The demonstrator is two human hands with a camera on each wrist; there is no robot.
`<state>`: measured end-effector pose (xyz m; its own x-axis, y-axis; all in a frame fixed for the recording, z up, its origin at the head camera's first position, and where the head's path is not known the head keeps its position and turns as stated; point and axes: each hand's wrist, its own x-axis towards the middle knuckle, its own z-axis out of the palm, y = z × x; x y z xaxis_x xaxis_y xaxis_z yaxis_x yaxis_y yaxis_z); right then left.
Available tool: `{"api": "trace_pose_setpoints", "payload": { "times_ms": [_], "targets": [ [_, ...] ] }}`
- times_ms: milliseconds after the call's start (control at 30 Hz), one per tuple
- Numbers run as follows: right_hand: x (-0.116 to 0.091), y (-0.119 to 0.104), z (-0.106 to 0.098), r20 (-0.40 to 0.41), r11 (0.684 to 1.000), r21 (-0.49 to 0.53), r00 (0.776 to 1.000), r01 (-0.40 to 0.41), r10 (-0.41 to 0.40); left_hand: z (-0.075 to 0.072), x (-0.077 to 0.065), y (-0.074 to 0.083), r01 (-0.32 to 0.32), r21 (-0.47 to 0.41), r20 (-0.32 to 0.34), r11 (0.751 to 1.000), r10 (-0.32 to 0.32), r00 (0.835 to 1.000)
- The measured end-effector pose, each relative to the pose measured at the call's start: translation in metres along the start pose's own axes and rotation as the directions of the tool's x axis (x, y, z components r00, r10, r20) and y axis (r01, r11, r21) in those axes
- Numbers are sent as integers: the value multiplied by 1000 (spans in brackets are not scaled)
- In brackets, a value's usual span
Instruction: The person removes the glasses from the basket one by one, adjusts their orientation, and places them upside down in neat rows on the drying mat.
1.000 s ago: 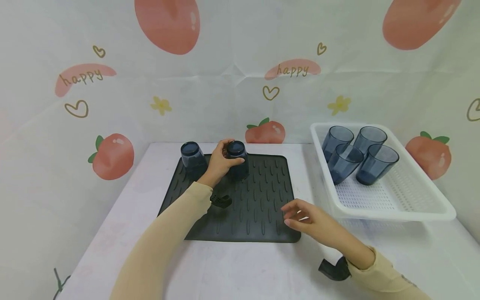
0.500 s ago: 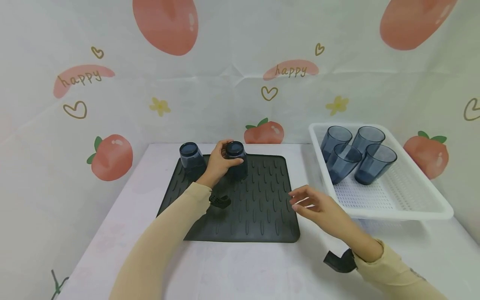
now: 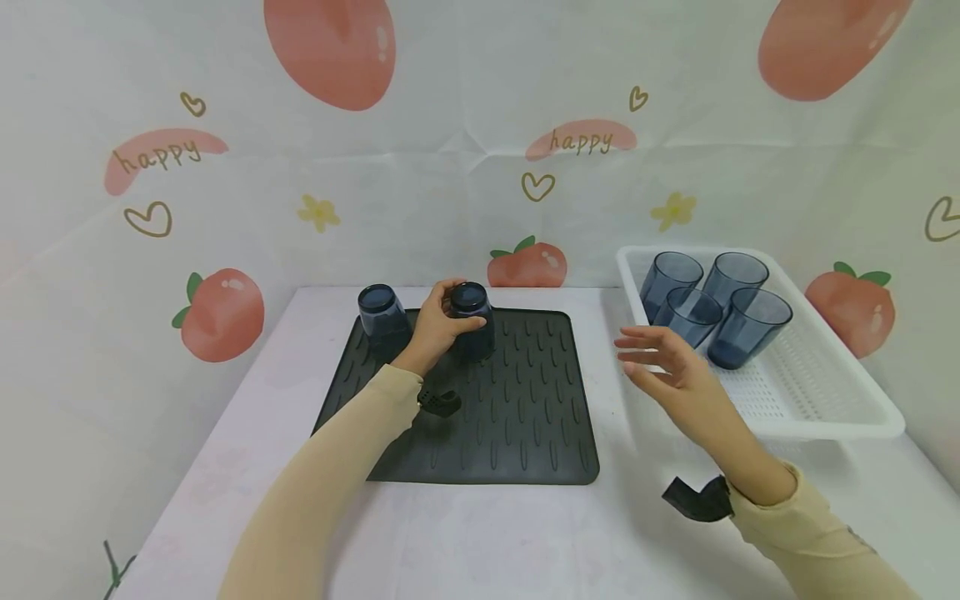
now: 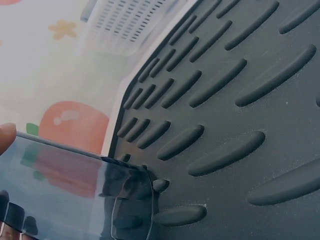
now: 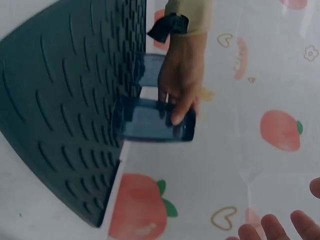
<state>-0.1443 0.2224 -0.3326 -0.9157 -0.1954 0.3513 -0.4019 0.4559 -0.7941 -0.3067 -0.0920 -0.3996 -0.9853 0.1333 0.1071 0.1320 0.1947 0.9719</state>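
Observation:
My left hand [image 3: 437, 332] grips an upside-down blue glass [image 3: 476, 333] near its base, at the back of the black ribbed drying mat [image 3: 525, 400]. In the left wrist view the rim of this glass [image 4: 75, 185] is right at the mat's ridges. Another upturned blue glass [image 3: 384, 321] stands on the mat just left of it. My right hand [image 3: 678, 379] holds nothing; its fingers are spread in the air by the near left side of the white basket [image 3: 840, 421]. Several blue glasses [image 3: 750, 325] lean mouth up in the basket's left part, one partly hidden behind the fingers.
A pale tabletop [image 3: 480, 533] lies under the mat and basket. Behind it hangs a white cloth [image 3: 420, 192] printed with peaches and hearts, close to the back edge of the mat. The basket's raised rim surrounds the glasses.
My right hand has moved up and to the right, from over the mat's right edge to beside the basket. My left hand stays on its glass.

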Motion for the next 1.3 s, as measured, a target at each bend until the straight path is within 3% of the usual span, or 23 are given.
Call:
{"api": "trace_pose_setpoints", "payload": {
  "times_ms": [200,367,500,700,867,1033,1167,1300],
  "targets": [
    [10,2,-21,-115,998,23,991,66,-63,0,-1,2,12,-10,4,1000,-12,1000],
    [18,3,-41,-193,987,136,979,86,-58,0,-2,5,16,-10,13,1000,-16,1000],
    [26,3,-53,-249,957,268,968,111,-43,0,-2,6,13,-13,18,1000,-13,1000],
    [37,7,-68,-334,907,384,942,173,-38,0,-2,4,4,-12,11,1000,-4,1000],
    [45,13,-79,-392,875,446,920,185,5,1,-1,1,-15,-19,12,1000,16,1000],
    [53,21,-90,-467,863,472,881,182,69,2,-1,1,-19,-19,13,1000,19,1000],
    [58,27,-100,-505,859,486,854,163,124,2,-1,2,-7,-11,10,1000,7,1000],
    [61,36,-110,-507,870,481,844,109,174,1,-2,2,4,-11,6,1000,-4,1000]
  ]
}}
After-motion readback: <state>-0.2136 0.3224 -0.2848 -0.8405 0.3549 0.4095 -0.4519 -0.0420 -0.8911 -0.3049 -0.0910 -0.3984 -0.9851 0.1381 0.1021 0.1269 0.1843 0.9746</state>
